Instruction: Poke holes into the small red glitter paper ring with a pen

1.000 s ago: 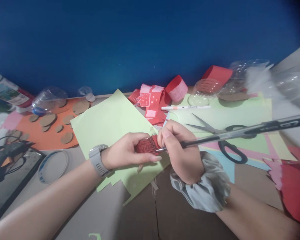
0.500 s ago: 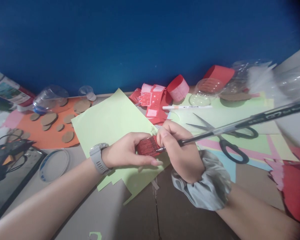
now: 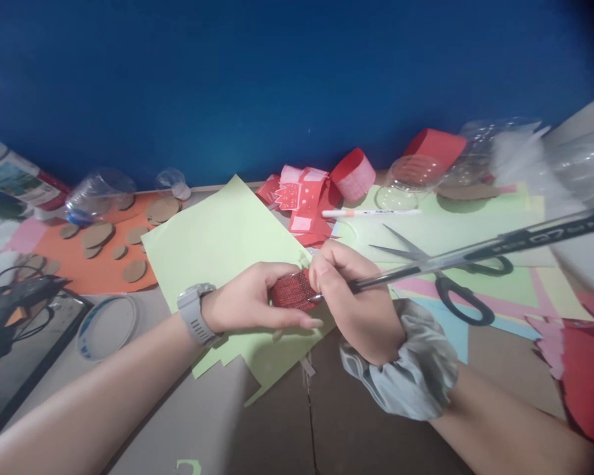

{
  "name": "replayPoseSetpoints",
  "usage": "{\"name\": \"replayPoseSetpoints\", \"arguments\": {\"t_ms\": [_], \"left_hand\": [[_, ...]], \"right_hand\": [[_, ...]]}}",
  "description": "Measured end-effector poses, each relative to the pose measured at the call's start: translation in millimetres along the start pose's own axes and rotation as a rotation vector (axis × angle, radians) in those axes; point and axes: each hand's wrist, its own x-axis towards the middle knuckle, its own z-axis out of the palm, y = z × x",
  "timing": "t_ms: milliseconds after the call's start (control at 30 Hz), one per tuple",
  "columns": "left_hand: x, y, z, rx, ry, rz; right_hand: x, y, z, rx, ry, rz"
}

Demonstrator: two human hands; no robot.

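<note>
Blue panel [image 3: 277, 86]: backs everything, beyond the green sheet [image 3: 212, 231].
Surface [image 3: 193, 422]: grey, under and nearer than green sheet.
Paper stack [image 3: 505, 231]: mixed colours, right of green sheet.
Orange sheet [image 3: 92, 278]: left of green sheet, cardboard discs [image 3: 99, 235] on top.
Scissors [image 3: 440, 284]: on paper stack, right of green sheet, blades spread, points toward it. Pen [image 3: 465, 255] crosses in front of them in view.
Left grip [image 3: 245, 297]: over green sheet, closed round red piece [image 3: 292, 293].
Right grip [image 3: 363, 313]: by green sheet's right corner, pinching pen, hiding red piece's right end.
White marker [image 3: 371, 213]: right of green sheet, untouched.
Red piece: held over green sheet's right part, pen tip at it. Dark crosshatch on most of visible face; I'd call it mostly done, remainder likely near tip. Hidden end: can't tell.
</note>
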Motion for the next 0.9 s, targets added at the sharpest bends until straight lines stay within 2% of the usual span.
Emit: {"name": "replayPoseSetpoints", "arguments": {"t_ms": [633,900], "left_hand": [[0.2,1.3,0.5,0.023,0.015,-0.004],[-0.3,2.0,1.6,-0.04,0.0,-0.024]], "right_hand": [[0.2,1.0,0.7,0.041,0.016,0.001],[1.1,1.4,-0.6,0.08,0.027,0.027]]}}
